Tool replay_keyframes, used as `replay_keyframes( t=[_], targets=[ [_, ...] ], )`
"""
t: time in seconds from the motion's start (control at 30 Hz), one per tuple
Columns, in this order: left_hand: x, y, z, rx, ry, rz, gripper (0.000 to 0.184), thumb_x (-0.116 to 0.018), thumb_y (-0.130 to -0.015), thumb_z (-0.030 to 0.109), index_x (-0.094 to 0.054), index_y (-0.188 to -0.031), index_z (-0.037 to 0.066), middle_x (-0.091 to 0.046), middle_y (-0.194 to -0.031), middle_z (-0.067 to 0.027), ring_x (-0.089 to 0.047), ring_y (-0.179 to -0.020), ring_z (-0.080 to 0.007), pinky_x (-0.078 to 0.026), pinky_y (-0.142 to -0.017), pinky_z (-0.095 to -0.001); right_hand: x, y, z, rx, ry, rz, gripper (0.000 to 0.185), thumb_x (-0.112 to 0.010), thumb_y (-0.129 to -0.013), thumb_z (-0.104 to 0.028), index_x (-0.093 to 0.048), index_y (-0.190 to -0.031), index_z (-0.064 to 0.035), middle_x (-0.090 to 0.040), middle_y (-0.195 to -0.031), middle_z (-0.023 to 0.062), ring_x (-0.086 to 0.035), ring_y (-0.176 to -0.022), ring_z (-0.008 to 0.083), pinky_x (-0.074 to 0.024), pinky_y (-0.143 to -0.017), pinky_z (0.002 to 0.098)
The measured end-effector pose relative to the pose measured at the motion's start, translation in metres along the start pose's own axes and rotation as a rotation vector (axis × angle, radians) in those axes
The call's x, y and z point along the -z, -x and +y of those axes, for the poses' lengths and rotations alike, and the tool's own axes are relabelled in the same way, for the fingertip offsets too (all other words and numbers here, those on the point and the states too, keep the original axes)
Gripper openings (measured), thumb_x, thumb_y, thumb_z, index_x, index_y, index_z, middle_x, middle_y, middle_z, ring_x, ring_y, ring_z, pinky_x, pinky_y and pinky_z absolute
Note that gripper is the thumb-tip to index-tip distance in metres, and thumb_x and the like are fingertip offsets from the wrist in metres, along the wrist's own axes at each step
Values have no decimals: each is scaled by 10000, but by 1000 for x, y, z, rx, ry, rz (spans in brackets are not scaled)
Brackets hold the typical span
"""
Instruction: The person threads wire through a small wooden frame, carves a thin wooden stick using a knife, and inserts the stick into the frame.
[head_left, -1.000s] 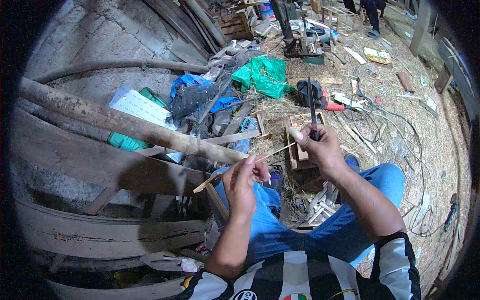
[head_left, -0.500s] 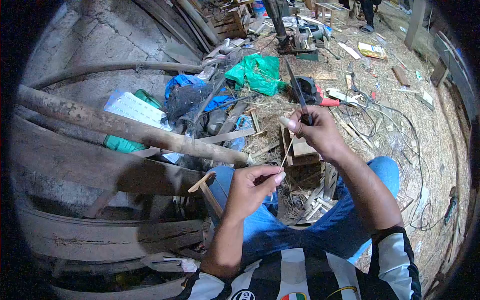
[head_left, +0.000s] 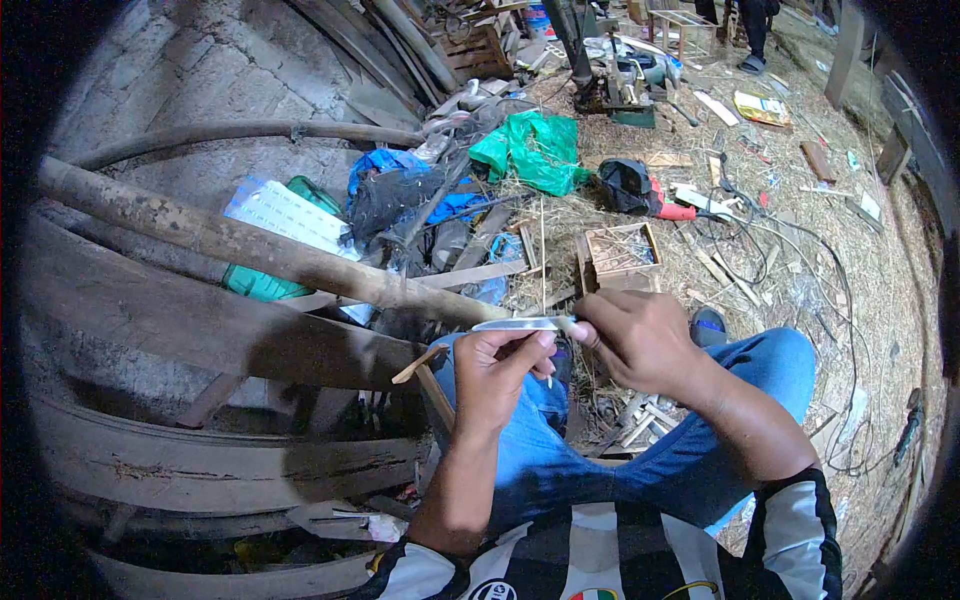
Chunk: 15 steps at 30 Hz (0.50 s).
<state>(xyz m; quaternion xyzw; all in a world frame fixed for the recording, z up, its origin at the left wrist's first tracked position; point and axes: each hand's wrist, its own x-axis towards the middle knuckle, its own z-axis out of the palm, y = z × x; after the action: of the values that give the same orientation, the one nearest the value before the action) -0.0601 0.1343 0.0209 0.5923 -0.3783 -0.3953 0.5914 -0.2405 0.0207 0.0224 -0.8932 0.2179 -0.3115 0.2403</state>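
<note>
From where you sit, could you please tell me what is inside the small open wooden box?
Several thin, pale sticks show inside the wooden box; whatever lies beneath them is covered and cannot be seen.

Passage at the near left is blocked by a wooden pole (head_left: 240, 240); beyond the knees, a small box (head_left: 622, 250) is met.

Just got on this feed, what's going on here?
A seated person holds a knife in the right hand, its blade level across the fingers of the left hand. The left hand pinches a thin stick, which stands up past the blade. Just beyond the hands is an open box with thin pieces in it. Another person's foot shows at the far end.
</note>
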Motion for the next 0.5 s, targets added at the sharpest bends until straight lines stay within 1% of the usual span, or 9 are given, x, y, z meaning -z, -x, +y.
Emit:
replay_keyframes(
  t=[0.07,0.13,0.2,0.4,0.5],
  targets=[
    [-2,0,2,-15,51,-29,139,-724,-921,58,-762,-1018,-34,-724,-803,-75,-615,-608,-88,-506,-552,-234,-1,0,-1,29,76,-50,192,-654,-938,-283,-647,-985,-97,-629,-768,112,-662,-691,337,-502,-572,456],
    [-4,2,7,-18,56,-38,138,-714,-925,58,-766,-1022,-26,-723,-803,-73,-605,-602,-85,-500,-548,-231,-5,0,2,44,92,-35,201,-658,-932,-296,-649,-991,-104,-636,-773,101,-661,-679,331,-502,-553,452],
    [-4,2,8,-19,59,-44,140,-704,-929,57,-770,-1027,-18,-722,-803,-70,-594,-597,-81,-494,-543,-229,-6,-1,4,69,122,-31,202,-650,-899,-285,-607,-991,-111,-631,-791,98,-675,-670,329,-519,-533,467],
    [0,3,5,-19,39,-71,131,-712,-923,55,-778,-1023,3,-720,-783,-77,-613,-593,-94,-499,-532,-237,-4,-3,7,105,122,-18,207,-636,-919,-312,-612,-978,-115,-632,-784,82,-671,-667,322,-512,-533,459],
    [3,3,2,17,123,-62,128,-731,-908,53,-775,-1014,-5,-718,-766,-84,-625,-574,-112,-505,-514,-248,-2,-4,6,114,139,-31,206,-623,-936,-322,-617,-968,-119,-634,-787,78,-667,-665,314,-509,-535,457]
  ],
)
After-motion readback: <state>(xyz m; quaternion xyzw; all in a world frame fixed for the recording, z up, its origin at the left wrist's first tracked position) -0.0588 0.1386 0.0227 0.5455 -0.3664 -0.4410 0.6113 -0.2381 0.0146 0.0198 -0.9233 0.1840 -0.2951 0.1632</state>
